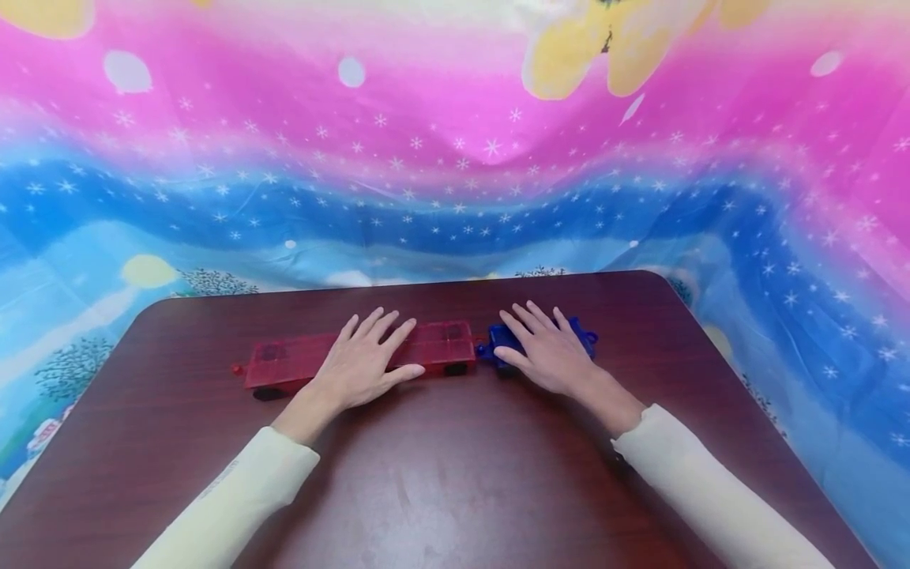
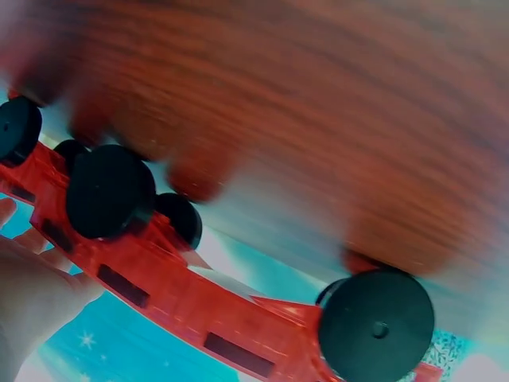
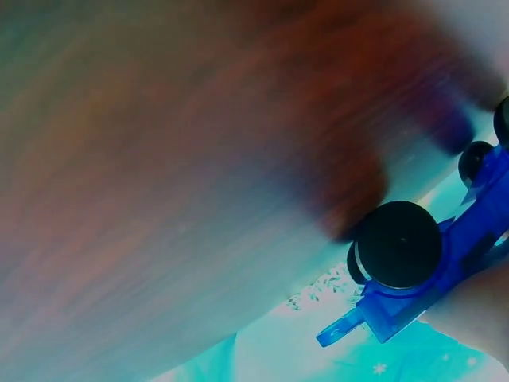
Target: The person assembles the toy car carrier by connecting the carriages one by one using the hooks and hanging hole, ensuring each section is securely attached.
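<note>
A long see-through red toy wagon (image 1: 287,359) with black wheels stands on the table. My left hand (image 1: 359,367) lies across its top, palm down, with the fingers straight and spread. Just to the right, a shorter blue toy wagon (image 1: 500,338) is lined up end to end with it, their couplings meeting. My right hand (image 1: 550,352) rests over the blue one, fingers spread, covering much of it. Low views show black wheels (image 2: 378,326) under the red wagon, and a small loop (image 3: 340,327) at one end of the blue wagon.
Dark brown wood table (image 1: 426,474) with rounded far corners lies beneath both wagons. Behind it and along its sides hangs a pink and blue cloth (image 1: 441,174) printed with snowflakes. A small red knob (image 1: 238,369) sticks out from the red wagon's left end.
</note>
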The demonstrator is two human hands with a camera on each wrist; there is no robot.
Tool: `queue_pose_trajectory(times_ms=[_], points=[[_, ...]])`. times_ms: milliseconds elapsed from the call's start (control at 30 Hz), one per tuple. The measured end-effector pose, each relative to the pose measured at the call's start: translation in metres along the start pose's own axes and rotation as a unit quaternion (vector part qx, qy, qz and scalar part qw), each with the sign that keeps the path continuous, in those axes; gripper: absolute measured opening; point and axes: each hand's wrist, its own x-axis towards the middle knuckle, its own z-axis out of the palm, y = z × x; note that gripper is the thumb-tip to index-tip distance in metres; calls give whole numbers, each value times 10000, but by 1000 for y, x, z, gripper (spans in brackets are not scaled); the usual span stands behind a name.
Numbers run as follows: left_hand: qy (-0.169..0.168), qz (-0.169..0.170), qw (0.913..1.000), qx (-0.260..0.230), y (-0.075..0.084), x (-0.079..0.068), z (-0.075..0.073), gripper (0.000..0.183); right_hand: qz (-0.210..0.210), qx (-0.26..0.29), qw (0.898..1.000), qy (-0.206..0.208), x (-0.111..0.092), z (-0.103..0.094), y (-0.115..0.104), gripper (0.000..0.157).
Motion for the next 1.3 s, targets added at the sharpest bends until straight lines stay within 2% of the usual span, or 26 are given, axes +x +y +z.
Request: queue_pose_trajectory(times_ms=[233,600,967,1300], points=[[-80,129,9999,80,10,5,5,86,49,43,10000,-29,-2,0,4,81],[-44,209,9995,211,17,13,10,86,-10,60,10000,-74,-5,-2,8,82],[-60,294,9992,248,21,21,14,87,-247,-132,9996,-103,-3,-3,11,86],[-148,358,9990,213,18,25,16,85,-343,-77,9994,11,-3,2,10,86]])
